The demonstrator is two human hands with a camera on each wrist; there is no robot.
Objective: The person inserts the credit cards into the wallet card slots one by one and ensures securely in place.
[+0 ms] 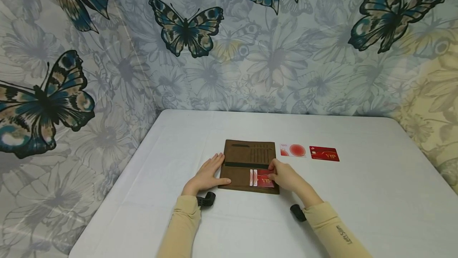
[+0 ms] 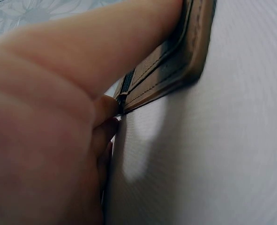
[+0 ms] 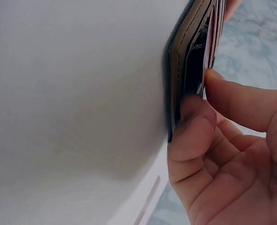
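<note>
A brown wallet (image 1: pixel 237 175) lies spread out on the white table, with a dark band across its middle. My left hand (image 1: pixel 204 177) rests at its left side, thumb on the lower panel and the other fingers fairly straight along the edge. In the left wrist view the thumb (image 2: pixel 110 44) stretches over the wallet's stitched corner. With thumb and index finger, my right hand (image 1: pixel 287 175) pinches a red VIP card (image 1: pixel 264 179) at the right edge of the lower panel. The right wrist view shows the fingertips at the slot opening, covering part of the card.
Beyond the wallet's upper right corner lie a pink-and-white card with a red circle (image 1: pixel 297 150) and another red VIP card (image 1: pixel 324 154). Strips of further cards (image 1: pixel 253 177) show left of the pinched card. A patterned butterfly wall covering (image 1: pixel 214 79) stands behind the white table (image 1: pixel 361 178).
</note>
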